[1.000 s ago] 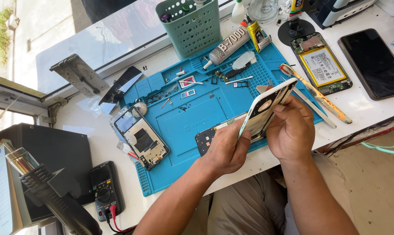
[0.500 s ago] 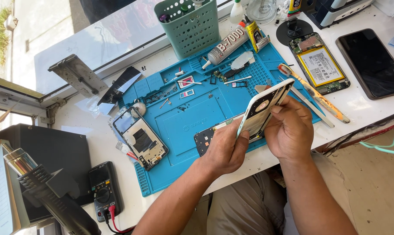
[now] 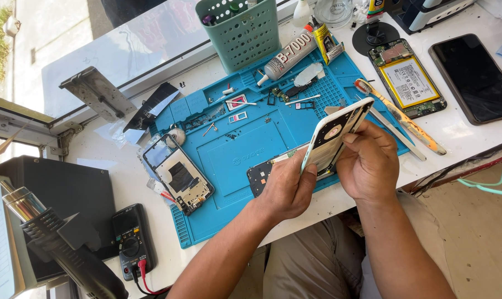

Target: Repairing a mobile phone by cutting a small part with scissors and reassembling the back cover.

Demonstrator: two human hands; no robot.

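Observation:
Both hands hold a white phone back cover (image 3: 334, 135), tilted up on its edge above the blue repair mat (image 3: 234, 160). My left hand (image 3: 287, 188) grips its lower end. My right hand (image 3: 370, 160) clasps its right side, fingers curled over the edge. Under the cover, a dark phone body (image 3: 260, 178) lies flat on the mat, partly hidden by my left hand.
On the mat's left lies an opened phone frame (image 3: 179, 174). Near the green basket (image 3: 242, 33) rests a glue tube (image 3: 288, 55). An open phone with a yellow battery (image 3: 408, 77), a dark phone (image 3: 475, 77), an orange toothbrush (image 3: 397, 116), a multimeter (image 3: 132, 241) and a heat gun (image 3: 51, 243) surround it.
The white cover and both hands have stayed almost in place; my right hand's fingers have shifted slightly along the cover's edge.

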